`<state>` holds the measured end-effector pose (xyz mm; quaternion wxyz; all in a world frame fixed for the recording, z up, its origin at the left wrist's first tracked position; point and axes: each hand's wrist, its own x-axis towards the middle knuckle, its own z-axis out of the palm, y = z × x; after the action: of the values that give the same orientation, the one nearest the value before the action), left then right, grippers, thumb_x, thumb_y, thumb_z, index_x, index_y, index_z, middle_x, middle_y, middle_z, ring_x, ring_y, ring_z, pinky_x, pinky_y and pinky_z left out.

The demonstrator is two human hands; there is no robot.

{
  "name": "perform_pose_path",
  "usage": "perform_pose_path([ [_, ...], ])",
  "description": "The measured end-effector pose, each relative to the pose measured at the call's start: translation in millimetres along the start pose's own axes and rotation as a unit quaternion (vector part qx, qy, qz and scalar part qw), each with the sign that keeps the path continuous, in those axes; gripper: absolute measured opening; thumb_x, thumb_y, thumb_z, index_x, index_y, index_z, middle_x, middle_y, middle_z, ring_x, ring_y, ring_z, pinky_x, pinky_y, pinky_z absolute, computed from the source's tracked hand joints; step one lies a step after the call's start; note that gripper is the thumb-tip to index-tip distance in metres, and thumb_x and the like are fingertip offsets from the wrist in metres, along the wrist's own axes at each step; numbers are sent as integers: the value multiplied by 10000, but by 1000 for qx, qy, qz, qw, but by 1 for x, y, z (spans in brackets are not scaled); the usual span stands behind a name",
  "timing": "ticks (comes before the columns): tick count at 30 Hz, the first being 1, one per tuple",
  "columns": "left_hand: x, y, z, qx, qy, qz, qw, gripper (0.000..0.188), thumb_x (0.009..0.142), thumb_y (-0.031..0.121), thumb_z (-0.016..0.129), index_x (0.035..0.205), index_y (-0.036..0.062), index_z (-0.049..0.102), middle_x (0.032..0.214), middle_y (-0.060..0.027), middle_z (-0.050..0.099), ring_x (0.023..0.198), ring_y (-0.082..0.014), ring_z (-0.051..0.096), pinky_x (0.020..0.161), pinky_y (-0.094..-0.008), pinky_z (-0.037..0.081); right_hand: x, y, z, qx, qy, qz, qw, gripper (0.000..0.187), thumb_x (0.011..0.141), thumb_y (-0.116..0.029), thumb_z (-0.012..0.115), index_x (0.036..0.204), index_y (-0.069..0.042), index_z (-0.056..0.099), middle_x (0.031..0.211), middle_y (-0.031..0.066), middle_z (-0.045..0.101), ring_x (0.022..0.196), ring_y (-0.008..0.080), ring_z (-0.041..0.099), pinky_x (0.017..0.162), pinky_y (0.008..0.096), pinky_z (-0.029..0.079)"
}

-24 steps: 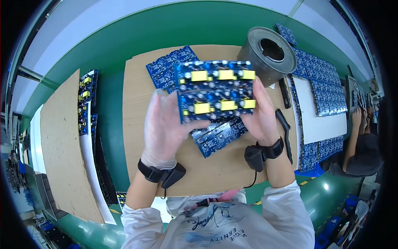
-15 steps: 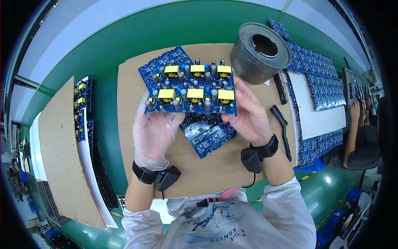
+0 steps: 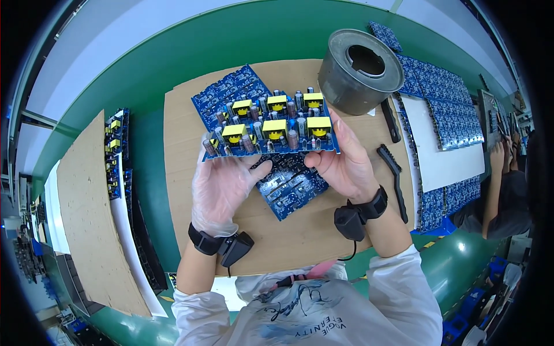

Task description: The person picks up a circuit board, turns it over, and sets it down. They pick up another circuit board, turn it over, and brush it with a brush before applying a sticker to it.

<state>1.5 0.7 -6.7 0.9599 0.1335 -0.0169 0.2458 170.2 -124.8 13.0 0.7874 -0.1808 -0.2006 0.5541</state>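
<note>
Between my hands, raised above the cardboard, is a blue circuit board (image 3: pixel 259 145) carrying yellow-topped transformers and upright cylindrical capacitors in two rows. My left hand (image 3: pixel 218 187), in a clear thin glove, grips its left end from below, the thumb near the front edge. My bare right hand (image 3: pixel 348 164) holds the right end, fingers along the side and thumb at the front edge. Some fingertips are hidden behind the board. Underneath, another blue circuit board (image 3: pixel 294 193) lies slanted on the cardboard, partly covered. A further blue board (image 3: pixel 216 92) shows behind the held one.
A round metal can (image 3: pixel 340 86) with a hole in its top stands at the back right. Two black brushes lie right, the nearer a bristle brush (image 3: pixel 397 190). Blue board panels (image 3: pixel 453 124) cover the right side. A cardboard sheet (image 3: pixel 86 207) stands left. A co-worker's arm (image 3: pixel 493 181) shows far right.
The held board has turned slightly, its right end rising and its left end dipping, and has shifted a little right. Both hands keep their hold.
</note>
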Motion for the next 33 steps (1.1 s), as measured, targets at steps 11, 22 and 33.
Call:
perform_pose_path([
  [11,1,2,0,-47,17,-12,999,412,928,344,472,1261,108,419,1222,-130,494,1111,-298,510,882,-535,459,0,1,-1,-37,-5,23,999,375,972,-318,364,1212,-32,399,1065,165,582,890,264,636,683,328,551],
  [22,-1,2,4,9,13,5,1000,403,932,365,454,1246,113,433,1224,-134,498,1109,-318,511,886,-503,461,0,5,-4,-22,34,31,999,412,970,-374,344,1185,-40,452,1019,156,601,851,271,630,675,348,522],
  [33,-2,1,12,43,32,7,999,365,931,356,460,1211,121,452,1210,-120,511,1061,-313,533,902,-489,449,0,7,-10,-28,33,47,998,426,973,-388,322,1122,-23,484,1000,150,599,841,262,632,659,346,530],
])
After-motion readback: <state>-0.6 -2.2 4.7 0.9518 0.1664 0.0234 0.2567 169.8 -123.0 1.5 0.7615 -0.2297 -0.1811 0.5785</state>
